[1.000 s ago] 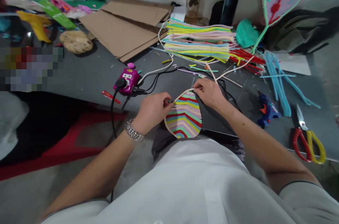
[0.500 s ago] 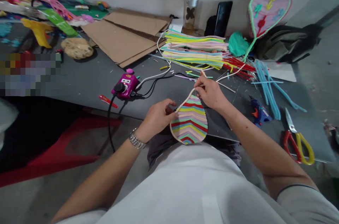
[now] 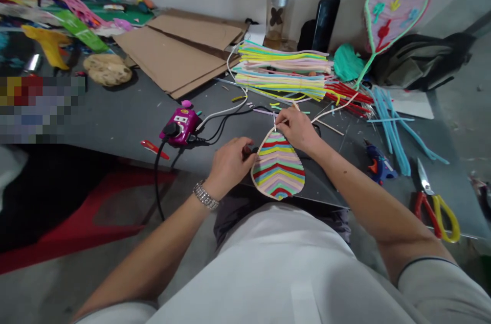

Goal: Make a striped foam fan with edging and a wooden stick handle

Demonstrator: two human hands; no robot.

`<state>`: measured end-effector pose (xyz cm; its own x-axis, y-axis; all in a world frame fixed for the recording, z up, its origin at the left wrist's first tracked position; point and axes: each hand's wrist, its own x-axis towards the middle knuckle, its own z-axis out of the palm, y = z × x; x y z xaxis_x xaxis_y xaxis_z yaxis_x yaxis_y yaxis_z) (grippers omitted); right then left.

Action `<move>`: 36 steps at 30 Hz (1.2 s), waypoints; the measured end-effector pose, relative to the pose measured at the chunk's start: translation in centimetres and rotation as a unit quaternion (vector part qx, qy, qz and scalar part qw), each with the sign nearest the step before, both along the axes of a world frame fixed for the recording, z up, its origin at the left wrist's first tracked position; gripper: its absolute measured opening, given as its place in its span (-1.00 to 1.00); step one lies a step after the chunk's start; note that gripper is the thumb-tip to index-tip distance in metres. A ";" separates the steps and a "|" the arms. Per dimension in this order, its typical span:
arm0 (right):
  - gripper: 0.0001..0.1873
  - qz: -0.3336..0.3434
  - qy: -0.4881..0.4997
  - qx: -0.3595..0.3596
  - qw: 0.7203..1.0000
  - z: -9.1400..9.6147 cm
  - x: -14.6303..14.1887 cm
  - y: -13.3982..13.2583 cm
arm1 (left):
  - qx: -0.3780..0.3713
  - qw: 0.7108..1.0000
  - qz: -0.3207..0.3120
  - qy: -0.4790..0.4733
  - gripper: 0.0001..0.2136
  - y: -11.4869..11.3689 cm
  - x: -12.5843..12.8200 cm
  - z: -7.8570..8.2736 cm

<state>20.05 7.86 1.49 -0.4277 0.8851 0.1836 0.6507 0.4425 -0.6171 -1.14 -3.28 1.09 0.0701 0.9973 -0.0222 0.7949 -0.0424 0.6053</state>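
A leaf-shaped piece with coloured chevron stripes (image 3: 278,169) lies at the near edge of the grey table (image 3: 126,114), edged by a pale beige strip. My left hand (image 3: 229,161) pinches the piece's left rim, fingers closed. My right hand (image 3: 295,127) is closed at the pointed top of the piece, pinching the beige strip (image 3: 333,108) that trails off to the right across the table.
A purple power strip (image 3: 181,125) with cables sits left of my hands. Behind lie stacked coloured strips (image 3: 282,66), cardboard sheets (image 3: 180,50), a bottle (image 3: 276,7) and a phone (image 3: 325,17). A blue glue gun (image 3: 378,163) and red-and-yellow scissors (image 3: 435,201) lie to the right.
The striped piece has been turned and shifted slightly right. My right hand slid along the beige strip to the piece's pointed top, and my left hand stayed on the left rim.
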 end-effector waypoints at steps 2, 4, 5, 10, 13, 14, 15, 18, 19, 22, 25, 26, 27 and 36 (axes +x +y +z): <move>-0.87 0.003 -0.019 -0.001 1.000 -0.7 0.1 -0.1 | 0.026 0.999 -0.008 0.031 -0.77 1.1 0.4 -0.2; -0.87 0.008 -0.027 0.002 1.000 -1.2 0.3 -0.4 | 0.028 0.998 -0.021 0.047 -0.79 2.5 1.1 -0.4; -0.86 0.009 -0.030 0.004 0.999 -1.3 0.3 -0.5 | 0.024 0.998 -0.027 0.051 -0.80 3.3 1.5 -0.5; -0.86 -0.003 -0.062 0.011 0.998 -1.3 0.5 -1.4 | 0.011 0.998 -0.035 0.051 -0.82 5.6 2.9 -1.2; -0.85 -0.004 -0.087 0.010 0.996 -1.3 0.3 -1.8 | 0.012 0.998 -0.036 0.044 -0.84 5.7 3.0 -1.4; -0.84 -0.004 -0.091 0.010 0.996 -1.3 0.2 -1.9 | 0.012 0.998 -0.034 0.042 -0.84 5.7 3.0 -1.5; -0.84 -0.004 -0.091 0.009 0.996 -1.3 0.1 -2.0 | 0.013 0.999 -0.032 0.041 -0.84 5.7 3.0 -1.5; -0.82 -0.007 -0.066 0.009 0.998 -1.6 -0.3 -2.1 | 0.012 0.999 -0.027 0.034 -0.84 5.9 2.8 -1.6; -0.82 -0.009 -0.053 0.010 0.999 -1.6 -0.4 -2.1 | 0.010 0.999 -0.026 0.030 -0.84 6.0 2.7 -1.6; -0.81 -0.016 -0.018 0.012 1.000 -2.0 -0.8 -2.0 | 0.009 0.999 -0.021 0.024 -0.84 6.2 2.6 -1.8; -0.80 -0.024 0.006 0.011 1.000 -2.2 -1.1 -2.1 | 0.013 0.999 -0.019 0.022 -0.85 6.3 2.6 -1.9; -0.80 -0.026 0.013 0.012 1.000 -2.3 -1.2 -2.2 | 0.012 1.000 -0.021 0.020 -0.85 6.3 2.6 -1.9; -0.80 -0.028 0.020 0.013 0.999 -2.3 -1.3 -2.3 | 0.009 1.000 -0.024 0.018 -0.85 6.3 2.5 -1.8; -0.76 -0.020 0.059 0.008 0.998 -2.9 -2.0 -2.5 | 0.001 0.998 -0.049 -0.045 -0.86 6.5 1.6 -1.7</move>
